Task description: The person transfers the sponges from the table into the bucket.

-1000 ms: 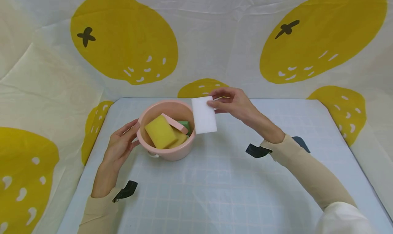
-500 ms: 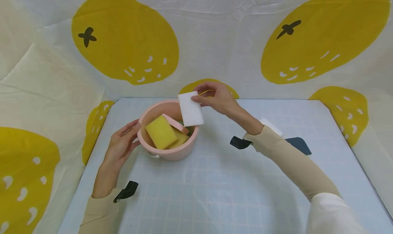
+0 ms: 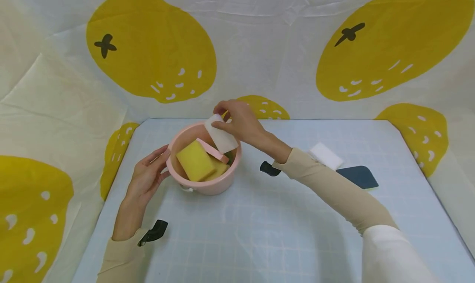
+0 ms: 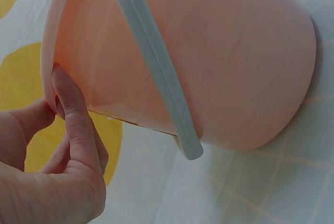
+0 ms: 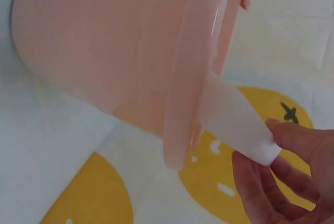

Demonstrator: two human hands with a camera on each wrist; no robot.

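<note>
White sponge [image 3: 221,137] pinched in right fingers [image 3: 222,124], over pink bucket [image 3: 203,183]

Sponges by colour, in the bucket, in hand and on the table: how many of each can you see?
White: 2, one held by the right hand, one on the table
Yellow: 2
Pink: 1
Green: 1, barely showing
Dark blue: 1
Total: 7

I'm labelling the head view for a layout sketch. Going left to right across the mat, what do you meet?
Left hand → pink bucket → right hand holding a white sponge → loose white sponge → dark blue pad.
</note>
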